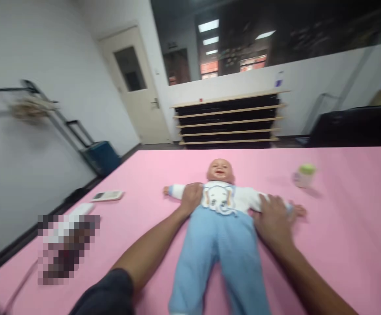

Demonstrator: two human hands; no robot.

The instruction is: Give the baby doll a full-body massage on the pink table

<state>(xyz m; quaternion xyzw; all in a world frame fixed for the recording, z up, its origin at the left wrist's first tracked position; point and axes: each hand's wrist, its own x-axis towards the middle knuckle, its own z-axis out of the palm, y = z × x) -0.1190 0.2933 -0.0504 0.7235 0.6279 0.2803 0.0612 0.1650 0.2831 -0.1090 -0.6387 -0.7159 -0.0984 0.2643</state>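
On the pink surface (pixel 357 210), the doll (pixel 218 225) is laid face up between the left hand (pixel 192 197) and the right hand (pixel 273 218), each placed over a sleeve; whether either is clamped cannot be told.

Soft, even light; bright panels (pixel 209 25) glare in window (pixel 298 37); green-topped container (pixel 305 176) blurred

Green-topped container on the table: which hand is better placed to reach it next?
Likely the right hand: it is nearer the container, touching one sleeve of the doll; the left hand is at the opposite sleeve.
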